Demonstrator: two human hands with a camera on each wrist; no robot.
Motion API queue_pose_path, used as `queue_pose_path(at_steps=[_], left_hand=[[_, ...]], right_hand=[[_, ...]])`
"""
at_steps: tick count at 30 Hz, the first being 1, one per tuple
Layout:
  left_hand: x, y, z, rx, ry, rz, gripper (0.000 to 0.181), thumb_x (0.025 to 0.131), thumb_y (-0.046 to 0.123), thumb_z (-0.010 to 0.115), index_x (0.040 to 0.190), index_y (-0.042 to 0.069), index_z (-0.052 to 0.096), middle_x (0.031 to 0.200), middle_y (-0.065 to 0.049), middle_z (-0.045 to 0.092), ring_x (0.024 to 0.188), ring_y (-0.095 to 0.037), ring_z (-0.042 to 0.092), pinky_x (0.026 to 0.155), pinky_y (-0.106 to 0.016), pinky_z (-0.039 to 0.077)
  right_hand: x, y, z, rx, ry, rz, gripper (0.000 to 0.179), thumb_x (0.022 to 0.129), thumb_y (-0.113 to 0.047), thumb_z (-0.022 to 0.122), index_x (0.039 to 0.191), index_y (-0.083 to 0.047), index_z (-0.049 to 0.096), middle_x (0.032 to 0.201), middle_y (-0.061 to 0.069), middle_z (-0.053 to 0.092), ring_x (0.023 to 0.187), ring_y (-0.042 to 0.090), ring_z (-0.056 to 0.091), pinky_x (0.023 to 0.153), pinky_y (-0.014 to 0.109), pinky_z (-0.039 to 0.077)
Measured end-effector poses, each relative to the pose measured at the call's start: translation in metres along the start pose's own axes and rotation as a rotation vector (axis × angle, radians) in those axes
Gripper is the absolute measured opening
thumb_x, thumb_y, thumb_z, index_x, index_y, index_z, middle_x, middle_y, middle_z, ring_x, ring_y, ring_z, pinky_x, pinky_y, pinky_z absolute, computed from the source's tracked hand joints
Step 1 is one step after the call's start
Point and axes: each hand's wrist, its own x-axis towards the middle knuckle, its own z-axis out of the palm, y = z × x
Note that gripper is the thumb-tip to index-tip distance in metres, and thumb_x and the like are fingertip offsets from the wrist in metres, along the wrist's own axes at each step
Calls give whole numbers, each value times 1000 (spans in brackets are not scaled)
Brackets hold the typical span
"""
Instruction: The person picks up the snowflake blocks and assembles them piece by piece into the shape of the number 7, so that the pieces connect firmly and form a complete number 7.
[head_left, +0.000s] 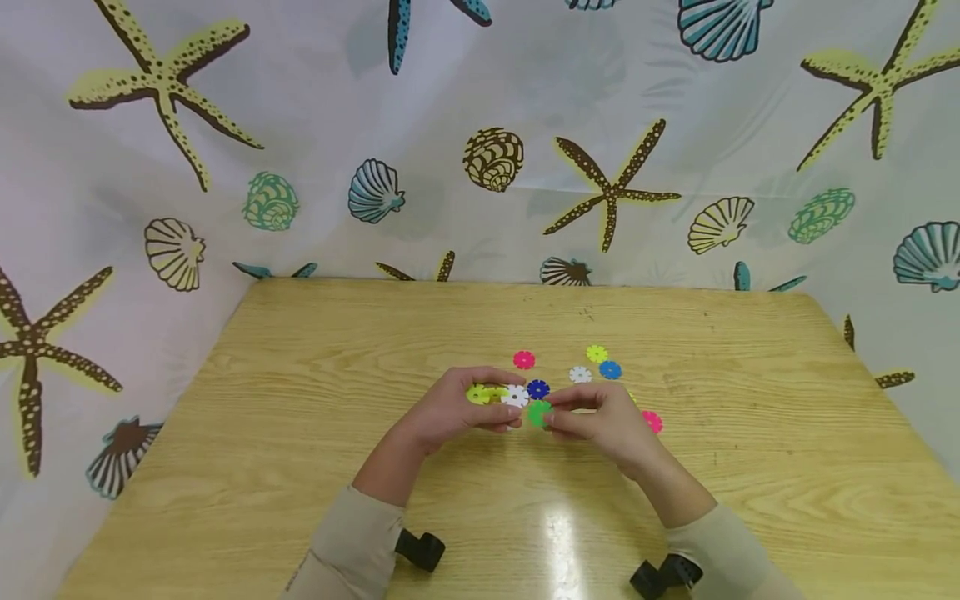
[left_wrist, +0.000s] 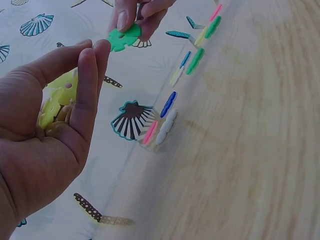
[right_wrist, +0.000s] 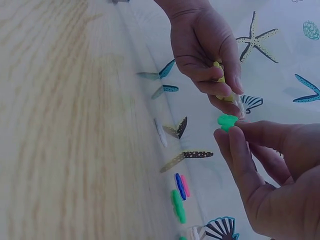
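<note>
My left hand [head_left: 444,410] holds joined notched plastic discs between thumb and fingers: a yellow disc [head_left: 477,394] and, toward the fingertips, a white disc [head_left: 515,397]. In the left wrist view, yellow pieces [left_wrist: 62,95] show inside the curled palm. Facing it, my right hand [head_left: 609,423] pinches a green disc [head_left: 538,413] between thumb and fingertips. The green disc sits close to the white one, above the table. Just behind them lies a dark blue disc [head_left: 537,389].
Several loose discs lie on the wooden table [head_left: 315,350] beyond the hands: pink [head_left: 524,360], white [head_left: 580,374], yellow [head_left: 597,353], light blue [head_left: 611,369]. Another pink disc [head_left: 652,422] is beside the right hand. Green discs [left_wrist: 195,61] show in the left wrist view. A patterned curtain [head_left: 315,100] borders the table.
</note>
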Motion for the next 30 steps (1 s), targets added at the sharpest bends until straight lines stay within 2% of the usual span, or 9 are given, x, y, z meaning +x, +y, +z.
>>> queue_pose_path(at_steps=[8,13,17,21,26,30], left_hand=[[1,-2,1,26,-1,4,50,88,14,77,135,5,62,145,-17,49,87,-18,75,83,-34,62],[1,-2,1,19,-31,8,50,88,15,77,135,4,61,136,-17,57,91,-21,76,84,-34,62],[1,-3,2,7,-61,11,50,89,15,77,135,3,61,125,-17,66,95,-24,76,85,-35,62],[2,-4,2,4,-63,5,50,90,14,75,135,1,60,118,-17,71,96,-22,75,86,-34,61],[2,-4,3,-15,-64,0,48,93,10,71,137,-2,57,111,-20,74,98,-27,75,86,-34,61],[2,-3,4,-22,-78,14,46,94,10,69,137,1,58,111,-20,74,102,-32,73,87,-35,61]], right_hand=[[0,-3,-3,-6,22,-45,29,90,-2,72,116,11,67,100,4,72,87,13,73,84,36,62],[-1,-5,-3,-4,22,-54,29,90,-2,71,116,10,68,102,4,71,87,12,73,84,33,62],[-3,-6,-2,-38,28,-93,25,89,-3,73,111,9,70,105,10,71,91,25,74,84,35,62],[-6,-8,2,-113,77,-119,18,88,-8,76,103,3,75,102,13,73,93,36,74,81,32,63],[-7,-7,8,-169,107,-157,13,87,-8,77,98,-2,78,97,13,75,85,24,75,76,28,62],[-6,-4,9,-141,104,-204,12,87,-5,76,97,0,77,96,17,75,82,19,74,75,27,62]])
